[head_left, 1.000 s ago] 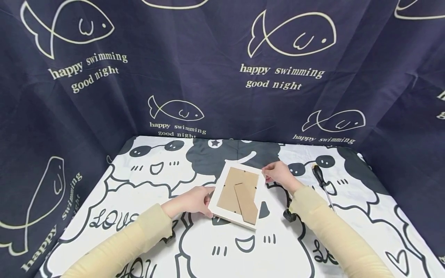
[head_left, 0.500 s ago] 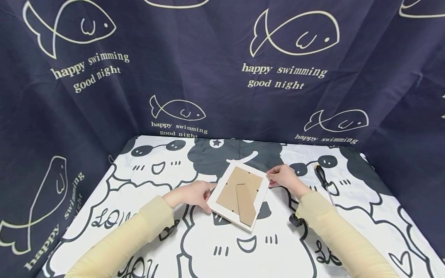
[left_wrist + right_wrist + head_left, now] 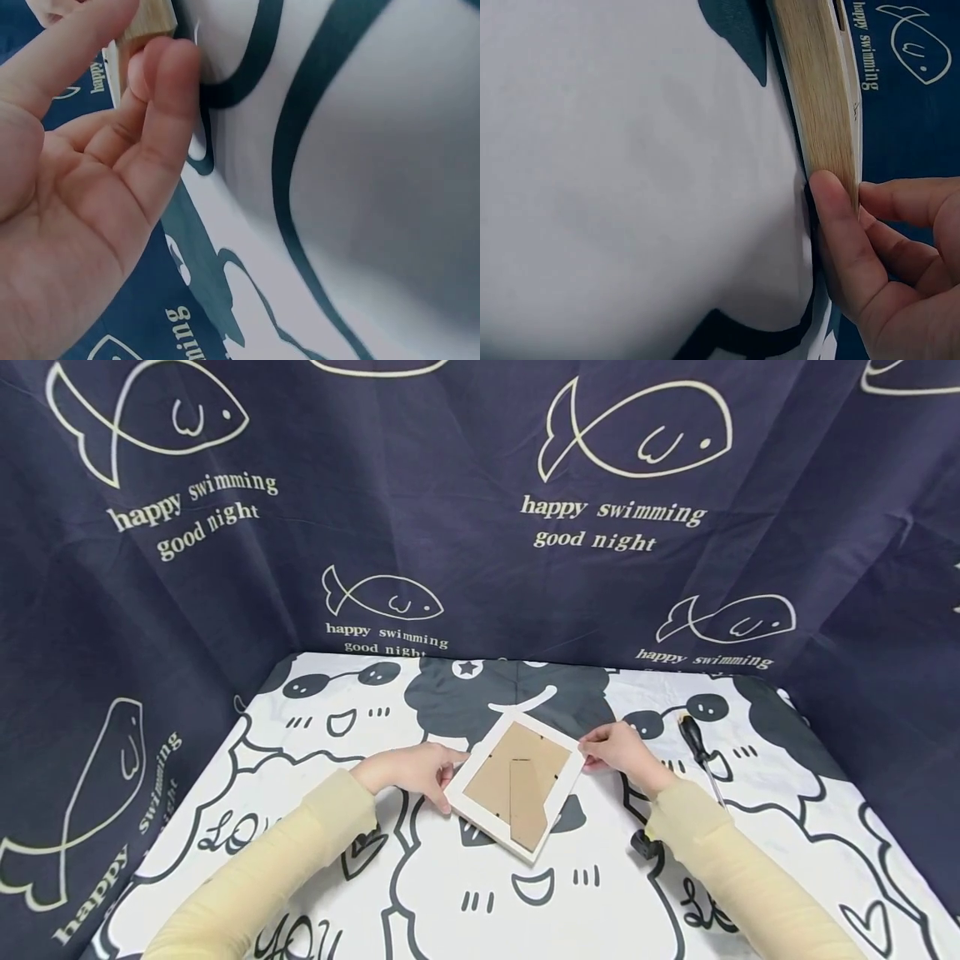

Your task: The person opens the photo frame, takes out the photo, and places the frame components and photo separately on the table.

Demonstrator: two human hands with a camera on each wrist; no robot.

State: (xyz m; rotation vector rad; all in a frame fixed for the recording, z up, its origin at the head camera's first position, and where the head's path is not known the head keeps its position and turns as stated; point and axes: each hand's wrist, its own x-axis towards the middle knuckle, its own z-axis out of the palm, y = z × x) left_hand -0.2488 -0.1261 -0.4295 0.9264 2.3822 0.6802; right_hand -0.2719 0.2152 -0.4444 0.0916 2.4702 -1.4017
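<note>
A picture frame (image 3: pixel 459 787) lies back side up at the middle of the table, turned at a slant. It has a white border, a brown backing board (image 3: pixel 491 770) and a brown stand leg (image 3: pixel 528 802) lying against the board. My left hand (image 3: pixel 416 772) holds the frame's left corner between thumb and fingers; in the left wrist view a bit of its wooden edge (image 3: pixel 150 21) shows at the fingertips. At the opposite corner, my right hand (image 3: pixel 618 750) pinches the frame; the right wrist view shows the thumb on the wood-grain side (image 3: pixel 821 97). The frame's front is hidden.
A black-handled screwdriver (image 3: pixel 694 740) lies right of my right hand, its shaft partly behind the sleeve. Beside that sleeve sits a small black object (image 3: pixel 643 844), partly covered. The table wears a white cartoon-print cloth (image 3: pixel 480 927); a dark blue curtain (image 3: pixel 480 527) encloses the back and sides.
The frame has turned clockwise in the head view. My left hand has moved slightly up and away, my right hand slightly right and nearer. Both keep hold of the frame.
</note>
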